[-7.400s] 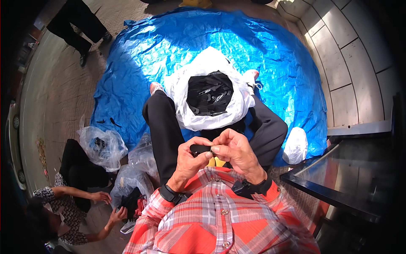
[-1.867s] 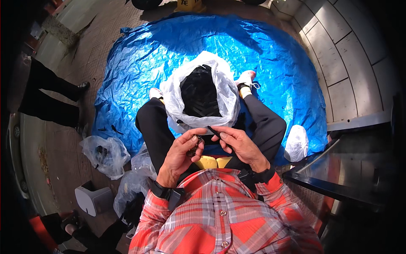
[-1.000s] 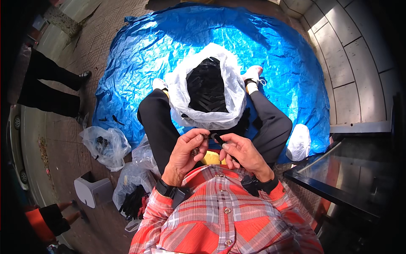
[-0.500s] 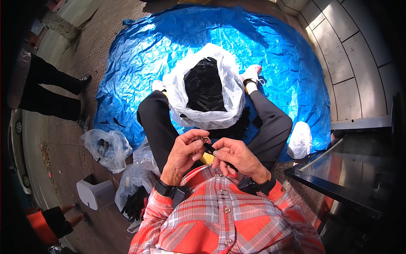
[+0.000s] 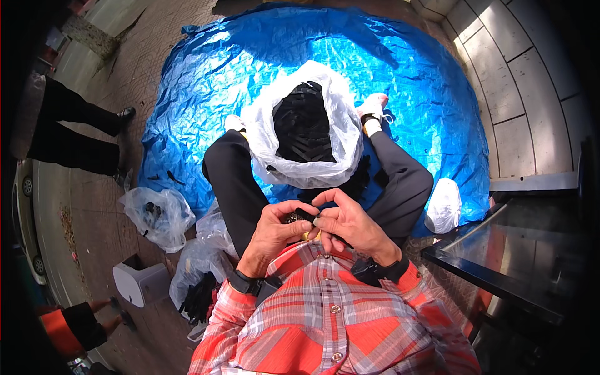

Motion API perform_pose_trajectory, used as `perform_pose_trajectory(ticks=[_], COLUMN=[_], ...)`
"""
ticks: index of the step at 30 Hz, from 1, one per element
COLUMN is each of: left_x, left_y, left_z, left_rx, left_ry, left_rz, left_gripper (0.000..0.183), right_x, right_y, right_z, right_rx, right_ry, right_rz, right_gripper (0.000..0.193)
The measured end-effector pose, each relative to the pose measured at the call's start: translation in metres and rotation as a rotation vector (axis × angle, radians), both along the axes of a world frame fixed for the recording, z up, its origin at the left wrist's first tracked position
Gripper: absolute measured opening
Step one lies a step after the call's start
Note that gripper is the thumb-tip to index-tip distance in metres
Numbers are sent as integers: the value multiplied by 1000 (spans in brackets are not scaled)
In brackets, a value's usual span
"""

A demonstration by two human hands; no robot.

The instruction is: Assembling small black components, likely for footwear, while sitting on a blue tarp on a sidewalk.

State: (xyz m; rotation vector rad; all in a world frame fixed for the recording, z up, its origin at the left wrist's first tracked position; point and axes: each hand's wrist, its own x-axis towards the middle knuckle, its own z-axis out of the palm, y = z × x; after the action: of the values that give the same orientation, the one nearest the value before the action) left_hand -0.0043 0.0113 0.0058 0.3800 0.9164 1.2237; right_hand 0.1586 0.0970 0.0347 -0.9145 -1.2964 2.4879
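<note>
My left hand (image 5: 278, 226) and my right hand (image 5: 352, 224) meet in front of my chest. A short black strip (image 5: 305, 214) is pinched between them, its far part hidden by my fingers. Inside the curl of my left fingers lies a small brownish, metal-looking piece (image 5: 290, 218), too small to make out fully. Just beyond my hands, a big white plastic bag (image 5: 265, 147) stands with its mouth wide, full of black strips (image 5: 303, 125). It sits between my legs.
A blue tarp (image 5: 194, 100) spreads beneath. Clear bags (image 5: 175, 219) with dark pieces and a white bin (image 5: 140, 284) stand at left; a tied white bag (image 5: 444, 206) and dark glass-topped table (image 5: 500, 250) at right. A person in black trousers (image 5: 75, 125) stands far left.
My right hand has moved in toward the left, its forefinger now raised and arched. The black strip, which had extended down past my right fingers, now shows only as a short part between my hands.
</note>
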Motion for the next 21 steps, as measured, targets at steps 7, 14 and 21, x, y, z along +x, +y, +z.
perform_pose_trajectory(ticks=[7,14,21], left_x=[-9,8,15], left_y=[-3,-5,4], left_z=[-1,6,-6], left_rx=[77,43,124], left_ry=[217,288,690], left_rz=[-6,99,371], left_gripper=[25,20,20], right_x=[1,-4,-28], right_y=[1,1,-15], right_z=[4,-5,0], right_rx=[127,163,1248], right_ry=[-122,-106,-261], right_rz=[61,83,-153], right_gripper=[18,11,24])
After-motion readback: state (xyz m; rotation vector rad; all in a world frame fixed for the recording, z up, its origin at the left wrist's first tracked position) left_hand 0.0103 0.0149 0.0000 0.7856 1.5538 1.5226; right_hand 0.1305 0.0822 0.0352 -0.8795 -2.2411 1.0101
